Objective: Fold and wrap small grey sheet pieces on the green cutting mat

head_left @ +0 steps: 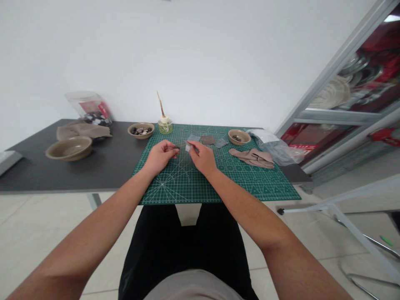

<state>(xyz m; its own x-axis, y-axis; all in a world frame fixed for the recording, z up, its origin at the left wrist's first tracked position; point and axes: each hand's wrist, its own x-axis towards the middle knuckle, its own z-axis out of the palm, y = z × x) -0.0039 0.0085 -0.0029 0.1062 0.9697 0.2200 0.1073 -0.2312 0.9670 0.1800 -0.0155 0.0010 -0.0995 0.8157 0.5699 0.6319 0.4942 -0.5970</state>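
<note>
Both my hands rest on a green cutting mat [218, 183] at its middle. My left hand [161, 155] is closed, its fingertips pinched on the left edge of a dark, thin square piece [185, 157] lying on the mat. My right hand [202, 156] is closed in a pinch on a small pale grey piece [188, 146] at the square's upper right corner. Just behind my hands lie a grey fabric patch [193, 138], a brown patch [207, 140] and another grey patch [221, 143].
A glass jar with a stick [164, 124] stands at the mat's back edge. Small bowls [141, 130] [239, 136] hold dark pieces. A large empty bowl [69, 148], beige cloths [81, 130] [253, 157], a clear container [89, 107] and plastic bags [271, 146] sit around.
</note>
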